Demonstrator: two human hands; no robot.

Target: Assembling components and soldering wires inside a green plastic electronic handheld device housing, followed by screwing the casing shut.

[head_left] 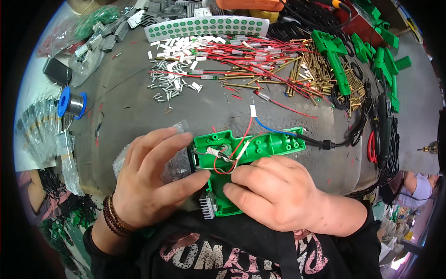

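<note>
Green plastic housing (pixel 241 153) near table (pixel 204 107) edge, centre. Left hand (pixel 148 179) steadies its left end, fingers spread, thumb against shell. Right hand (pixel 272 193) pinches red wire (pixel 245 135) inside housing. Solder spool (pixel 72 103) far left.

A stack of brown beaded bracelets (pixel 113 217) circles the left wrist; the dark top (pixel 223 253) bears pinkish, seemingly printed lettering.

A clear plastic bag (pixel 174 160) lies crumpled under the left hand (pixel 148 181); more clear bags (pixel 88 58) sit far left
</note>
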